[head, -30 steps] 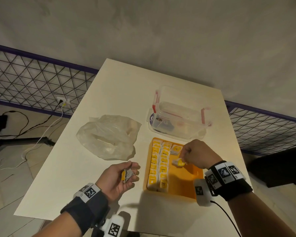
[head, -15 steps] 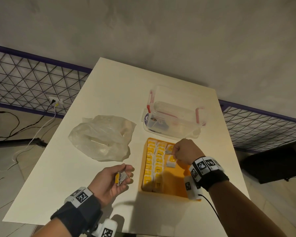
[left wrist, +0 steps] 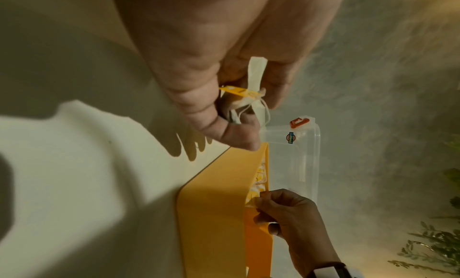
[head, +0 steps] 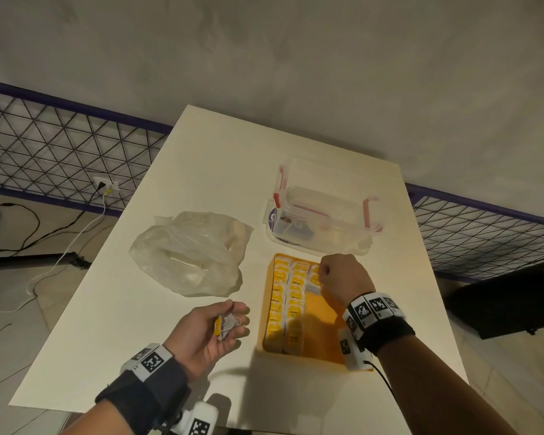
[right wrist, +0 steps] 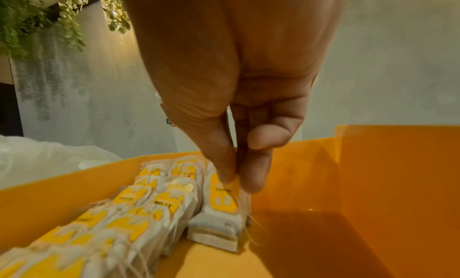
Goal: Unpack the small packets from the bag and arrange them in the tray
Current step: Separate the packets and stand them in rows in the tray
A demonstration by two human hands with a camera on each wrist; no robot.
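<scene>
An orange tray (head: 322, 335) lies at the near right of the white table. Two rows of small white packets with yellow tags (head: 291, 296) fill its left side. My right hand (head: 322, 273) is at the tray's far end and pinches one packet (right wrist: 221, 200) between thumb and finger (right wrist: 254, 176). That packet rests on the tray floor beside the second row. My left hand (head: 236, 321) hovers palm up left of the tray. Its fingers curl round a few packets (left wrist: 248, 97). The crumpled clear plastic bag (head: 189, 252) lies beyond it.
A clear lidless box with red clips (head: 324, 215) stands just beyond the tray. The table's near edge (head: 139, 406) is close to my wrists. Wire mesh fencing (head: 60, 152) and floor cables (head: 44, 233) flank the table.
My right hand has carried its packet from the tray's middle to the far end and set it down beside the rows. The left hand still holds its packets.
</scene>
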